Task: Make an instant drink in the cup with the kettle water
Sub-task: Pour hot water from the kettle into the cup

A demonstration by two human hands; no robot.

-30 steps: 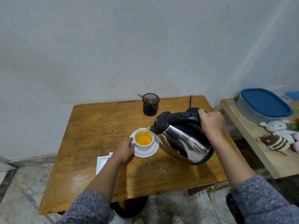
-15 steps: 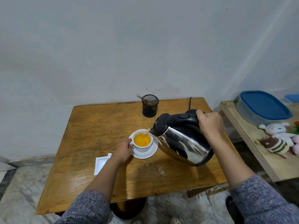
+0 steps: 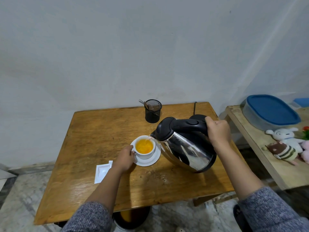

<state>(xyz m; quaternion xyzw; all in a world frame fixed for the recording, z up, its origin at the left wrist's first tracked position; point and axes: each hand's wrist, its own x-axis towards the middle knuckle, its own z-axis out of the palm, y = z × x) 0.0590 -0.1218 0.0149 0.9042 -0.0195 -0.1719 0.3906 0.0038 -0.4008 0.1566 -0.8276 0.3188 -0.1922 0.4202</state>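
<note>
Pouring in hand, so best done slowly: keep the stream thin and ease the tilt back before the orange drink nears the brim.

On the desk (image 3: 93, 131), largest first. Kettle (image 3: 187, 148) tipped over the middle toward the left edge, spout just above the cup's right rim, base lifted clear of the wood. Right hand (image 3: 218, 133) wrapped tight round the rear of the black handle, a full grip holding the kettle's weight; wrist best kept firm so the spout does not wander off the rim. Left hand (image 3: 126, 157) at the cup's left side, fingers closed on what looks to be the cup handle, though the handle itself is hidden. Saucer (image 3: 150, 162) flat near the desk's centre, under the cup. Cup (image 3: 144, 148) upright on it, between the two hands, touching the left grip and well apart from the right. Torn white sachet (image 3: 102, 171) toward the left edge, just beside the left wrist.
</note>
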